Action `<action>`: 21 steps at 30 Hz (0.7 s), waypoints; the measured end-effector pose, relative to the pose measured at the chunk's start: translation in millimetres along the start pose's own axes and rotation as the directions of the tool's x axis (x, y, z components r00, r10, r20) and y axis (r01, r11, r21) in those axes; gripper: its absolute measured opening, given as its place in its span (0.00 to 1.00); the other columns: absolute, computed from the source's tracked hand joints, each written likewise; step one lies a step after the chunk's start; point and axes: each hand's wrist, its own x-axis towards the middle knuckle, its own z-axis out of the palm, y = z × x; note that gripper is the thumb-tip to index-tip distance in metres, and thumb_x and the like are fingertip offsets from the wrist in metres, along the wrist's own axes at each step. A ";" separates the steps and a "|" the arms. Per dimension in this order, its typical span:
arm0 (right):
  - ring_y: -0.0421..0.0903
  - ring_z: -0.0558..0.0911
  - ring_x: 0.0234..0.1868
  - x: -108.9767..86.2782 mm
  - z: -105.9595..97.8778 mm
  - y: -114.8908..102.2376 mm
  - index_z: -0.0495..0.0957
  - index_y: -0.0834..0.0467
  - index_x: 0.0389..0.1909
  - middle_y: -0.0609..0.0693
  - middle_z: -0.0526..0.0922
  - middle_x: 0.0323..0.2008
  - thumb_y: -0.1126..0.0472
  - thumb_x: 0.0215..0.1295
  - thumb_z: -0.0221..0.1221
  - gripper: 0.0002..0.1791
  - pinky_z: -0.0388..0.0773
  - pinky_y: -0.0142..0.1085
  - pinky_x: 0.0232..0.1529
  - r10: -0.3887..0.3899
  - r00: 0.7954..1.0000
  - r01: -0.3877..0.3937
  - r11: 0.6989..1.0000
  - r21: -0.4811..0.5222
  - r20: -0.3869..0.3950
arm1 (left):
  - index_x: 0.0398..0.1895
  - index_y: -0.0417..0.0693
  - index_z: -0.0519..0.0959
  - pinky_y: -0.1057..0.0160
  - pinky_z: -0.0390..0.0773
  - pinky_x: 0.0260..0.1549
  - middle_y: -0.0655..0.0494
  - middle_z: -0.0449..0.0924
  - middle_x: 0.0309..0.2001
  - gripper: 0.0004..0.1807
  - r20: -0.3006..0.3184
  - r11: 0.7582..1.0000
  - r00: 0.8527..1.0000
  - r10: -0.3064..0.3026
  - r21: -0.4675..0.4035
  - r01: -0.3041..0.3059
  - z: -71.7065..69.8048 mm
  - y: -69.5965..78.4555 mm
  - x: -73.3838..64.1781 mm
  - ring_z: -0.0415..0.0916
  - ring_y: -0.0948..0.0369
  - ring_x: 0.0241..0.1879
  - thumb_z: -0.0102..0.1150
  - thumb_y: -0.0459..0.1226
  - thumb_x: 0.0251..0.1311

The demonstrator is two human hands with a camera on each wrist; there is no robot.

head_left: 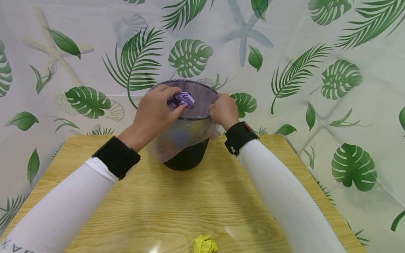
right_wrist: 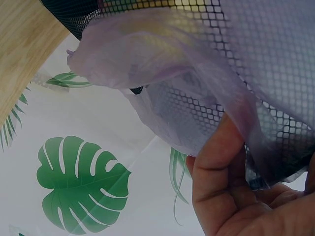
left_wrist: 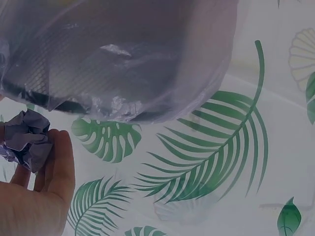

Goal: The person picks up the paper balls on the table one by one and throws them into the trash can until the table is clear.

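Observation:
A crumpled piece of purple paper (head_left: pixel 185 99) is pinched by my left hand (head_left: pixel 155 110) at the mouth of a dark mesh wastebasket (head_left: pixel 185 158). The left wrist view shows the crumpled paper (left_wrist: pixel 28 140) between thumb and fingers, beside the bag-covered basket. A thin, see-through purple bin bag (head_left: pixel 171 140) lines the basket and folds over its rim. My right hand (head_left: pixel 224 109) grips the rim at its right side, with the bag (right_wrist: pixel 147 59) under its fingers in the right wrist view. Coloured shapes show faintly through the basket's wall.
A crumpled yellow paper (head_left: pixel 205 244) lies near the front edge of the wooden table (head_left: pixel 142 203). Behind the table hangs a white cloth (head_left: pixel 294 31) printed with green leaves, starfish and shells.

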 end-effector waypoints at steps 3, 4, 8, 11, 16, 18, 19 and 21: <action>0.51 0.77 0.22 0.4 0.0 0.3 0.75 0.61 0.37 0.55 0.75 0.21 0.68 0.68 0.48 0.07 0.71 0.41 0.26 0.001 1.000 -0.001 1.000 -0.006 0.002 | 0.56 0.38 0.83 0.52 0.80 0.52 0.42 0.83 0.52 0.22 0.023 0.998 0.999 -0.039 0.044 0.038 4.1 -1.0 4.0 0.81 0.48 0.51 0.70 0.41 0.63; 0.51 0.77 0.22 0.4 0.0 0.4 0.76 0.61 0.38 0.55 0.75 0.21 0.68 0.68 0.48 0.07 0.71 0.41 0.27 0.001 1.000 -0.001 1.000 -0.008 0.002 | 0.57 0.39 0.83 0.52 0.80 0.52 0.42 0.83 0.53 0.22 0.033 0.997 0.998 -0.052 0.057 0.050 5.4 -1.7 5.2 0.81 0.49 0.52 0.70 0.41 0.63; 0.51 0.77 0.23 0.4 0.5 0.8 0.76 0.62 0.39 0.56 0.76 0.23 0.68 0.68 0.48 0.08 0.72 0.41 0.27 0.005 1.000 -0.005 1.000 -0.003 0.007 | 0.60 0.42 0.82 0.51 0.80 0.53 0.43 0.81 0.55 0.24 0.066 0.992 0.994 -0.091 0.091 0.085 10.5 -4.7 9.9 0.81 0.48 0.54 0.69 0.44 0.64; 0.52 0.77 0.24 0.1 0.8 0.8 0.75 0.61 0.37 0.57 0.76 0.26 0.68 0.68 0.48 0.07 0.72 0.41 0.27 0.011 1.000 -0.011 1.000 -0.002 0.007 | 0.63 0.43 0.81 0.51 0.80 0.52 0.43 0.80 0.57 0.26 0.092 0.990 0.989 -0.112 0.094 0.104 14.2 -7.2 13.2 0.80 0.49 0.54 0.69 0.44 0.64; 0.52 0.77 0.25 0.5 1.0 1.3 0.73 0.61 0.35 0.57 0.76 0.27 0.68 0.67 0.48 0.06 0.72 0.41 0.27 0.014 1.000 -0.014 1.000 -0.002 0.006 | 0.71 0.43 0.74 0.50 0.75 0.60 0.42 0.76 0.64 0.36 0.159 0.990 0.977 -0.140 0.057 0.132 19.2 -9.6 17.5 0.75 0.47 0.62 0.73 0.44 0.60; 0.52 0.77 0.25 0.7 0.9 1.6 0.73 0.61 0.35 0.57 0.76 0.27 0.68 0.67 0.48 0.06 0.72 0.41 0.28 0.008 1.000 -0.008 1.000 -0.002 0.006 | 0.73 0.43 0.71 0.49 0.71 0.64 0.41 0.74 0.67 0.40 0.179 0.989 0.973 -0.146 0.033 0.142 20.3 -10.4 17.7 0.71 0.47 0.66 0.75 0.44 0.58; 0.52 0.77 0.25 0.5 0.6 1.6 0.73 0.61 0.34 0.57 0.76 0.26 0.68 0.68 0.48 0.06 0.72 0.42 0.28 0.007 1.000 -0.007 1.000 0.000 0.007 | 0.74 0.44 0.70 0.50 0.70 0.65 0.42 0.73 0.68 0.41 0.188 0.989 0.971 -0.149 0.030 0.146 20.3 -10.9 17.1 0.70 0.47 0.68 0.75 0.45 0.58; 0.52 0.77 0.25 0.4 0.1 1.6 0.73 0.61 0.35 0.57 0.76 0.26 0.68 0.68 0.48 0.06 0.72 0.42 0.28 0.005 1.000 -0.005 1.000 -0.002 0.005 | 0.74 0.44 0.69 0.50 0.68 0.66 0.43 0.72 0.69 0.41 0.187 0.987 0.970 -0.158 0.030 0.155 20.0 -12.4 15.0 0.68 0.48 0.70 0.73 0.46 0.60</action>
